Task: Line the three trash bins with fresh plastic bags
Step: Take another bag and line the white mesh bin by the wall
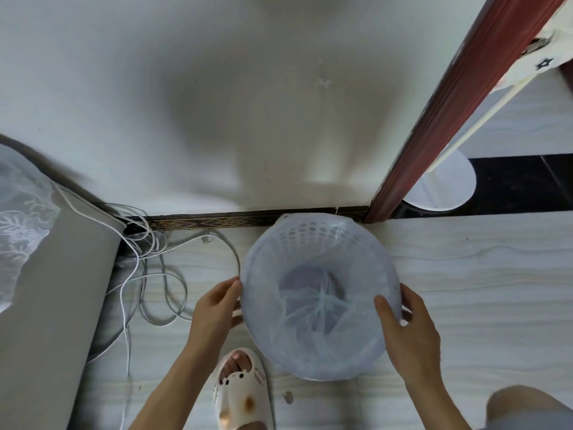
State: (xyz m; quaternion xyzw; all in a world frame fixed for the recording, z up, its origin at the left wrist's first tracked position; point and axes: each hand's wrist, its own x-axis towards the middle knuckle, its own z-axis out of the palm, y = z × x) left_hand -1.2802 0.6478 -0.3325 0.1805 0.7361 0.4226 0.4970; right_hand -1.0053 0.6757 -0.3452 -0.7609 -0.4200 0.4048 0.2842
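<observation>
A round pale perforated trash bin [310, 231] stands on the tiled floor against the wall, beside the door frame. A translucent white plastic bag [319, 305] lies inside it and is stretched over the rim all around. My left hand [217, 302] grips the bag-covered rim on the left side. On the right side my right hand [403, 324] holds the rim, thumb on top of the plastic. Only this one bin is in view.
Tangled white cables [148, 274] lie on the floor to the left, next to a grey piece of furniture [46, 290]. A red-brown door frame [434, 125] rises at the right, with a white fan base [443, 187] behind it. My slippered foot [242, 389] is near the bin.
</observation>
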